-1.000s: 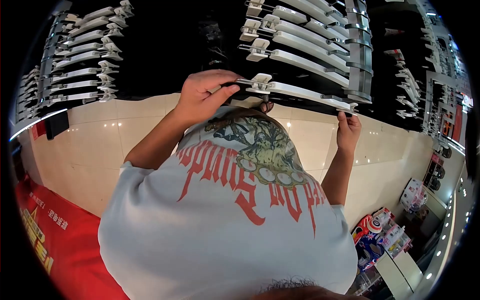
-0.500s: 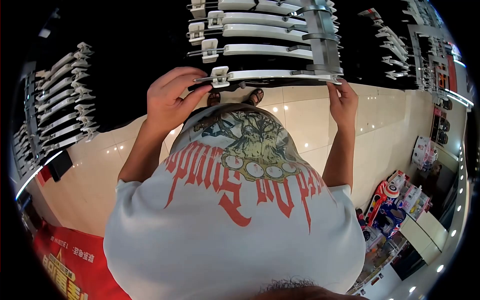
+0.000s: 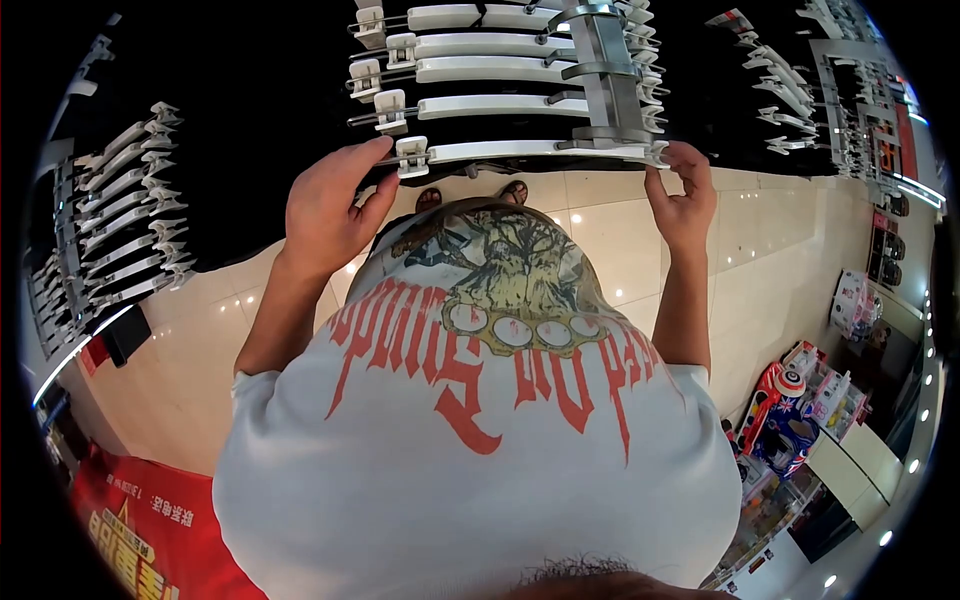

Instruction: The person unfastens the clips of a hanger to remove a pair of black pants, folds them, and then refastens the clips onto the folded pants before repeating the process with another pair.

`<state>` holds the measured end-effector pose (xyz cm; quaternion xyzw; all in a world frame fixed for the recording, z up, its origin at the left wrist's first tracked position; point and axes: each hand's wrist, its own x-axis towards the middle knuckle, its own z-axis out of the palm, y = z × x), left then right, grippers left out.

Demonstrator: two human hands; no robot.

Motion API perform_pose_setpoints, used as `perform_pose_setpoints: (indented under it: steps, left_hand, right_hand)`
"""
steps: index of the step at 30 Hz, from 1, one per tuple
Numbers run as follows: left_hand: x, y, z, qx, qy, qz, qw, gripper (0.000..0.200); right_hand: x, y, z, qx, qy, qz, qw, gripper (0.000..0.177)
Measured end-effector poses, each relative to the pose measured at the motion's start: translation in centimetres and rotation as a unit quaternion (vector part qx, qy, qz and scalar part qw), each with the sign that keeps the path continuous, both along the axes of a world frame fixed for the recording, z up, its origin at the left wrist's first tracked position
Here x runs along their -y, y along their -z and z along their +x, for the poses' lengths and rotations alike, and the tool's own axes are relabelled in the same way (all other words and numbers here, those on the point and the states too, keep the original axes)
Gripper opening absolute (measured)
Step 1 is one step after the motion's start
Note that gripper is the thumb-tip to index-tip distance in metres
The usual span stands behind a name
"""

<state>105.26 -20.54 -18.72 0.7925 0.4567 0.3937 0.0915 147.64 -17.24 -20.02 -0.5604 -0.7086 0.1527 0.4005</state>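
Note:
A white clip hanger (image 3: 500, 151) with black cloth below it hangs nearest me on a grey metal rail (image 3: 610, 90). At its left end is a white clip (image 3: 411, 157) on a thin metal rod. My left hand (image 3: 335, 205) is closed there, thumb and forefinger around the rod end beside the clip. My right hand (image 3: 682, 200) is closed at the other end, thumb and fingertips pinching around the right clip (image 3: 657, 154). What exactly the fingertips press on is partly hidden. More white clip hangers (image 3: 490, 107) hang behind in a row.
Further hangers stand on a rack at left (image 3: 130, 220) and on a rack at right (image 3: 785, 100). Black garments surround the hangers. Below is a shiny tiled floor (image 3: 750, 220). A red banner (image 3: 150, 510) lies lower left; toy-like goods (image 3: 780, 410) stand lower right.
The rail and hangers sit further left in view, while both hands stay nearly in place. My left fingers are now closer to the left clip, and my right fingers have come around the right clip.

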Motion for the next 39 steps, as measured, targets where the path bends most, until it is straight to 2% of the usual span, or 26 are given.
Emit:
perform_pose_setpoints:
  steps: [4,6,8,10,14,23,26,29,32,39]
  left_hand:
    - [0.3,0.4,0.2,-0.009,-0.016,-0.021,1.000,0.036]
    - [0.4,-0.2,0.4,-0.018,-0.022,-0.035,0.999,0.031]
    - [0.1,0.3,0.4,0.003,-0.005,0.005,1.000,0.032]
    - [-0.1,0.8,0.4,0.004,-0.002,0.038,0.999,0.033]
    - [-0.1,0.9,0.5,0.009,0.001,0.069,0.998,0.033]
    - [-0.4,0.8,0.2,-0.013,0.007,0.096,0.995,0.033]
    - [-0.4,0.9,0.0,-0.016,0.004,0.084,0.996,0.034]
    - [-0.2,0.5,0.0,-0.007,0.006,0.052,0.999,0.034]
    - [0.0,0.3,0.0,0.029,0.027,0.031,0.999,0.033]
    - [0.2,0.9,-0.7,0.049,0.020,0.012,0.999,0.028]
  right_hand:
    - [0.0,1.0,1.0,0.065,-0.015,0.050,0.997,0.038]
    - [-0.1,1.6,1.4,0.055,-0.031,0.058,0.996,0.036]
    - [-0.2,2.3,1.8,0.050,-0.027,0.067,0.996,0.035]
    - [-0.4,3.1,1.4,-0.019,-0.046,0.113,0.992,0.035]
    - [-0.4,3.5,2.0,0.025,-0.044,0.128,0.991,0.035]
    - [-0.7,3.2,1.3,0.020,-0.036,0.129,0.991,0.030]
    - [-0.5,3.5,1.7,0.036,-0.038,0.115,0.992,0.035]
    - [-0.1,3.7,1.4,-0.069,-0.031,0.068,0.995,0.040]
    - [0.3,3.6,1.4,-0.099,-0.019,0.018,0.995,0.046]
    - [0.6,5.4,1.2,-0.069,-0.011,0.065,0.995,0.044]
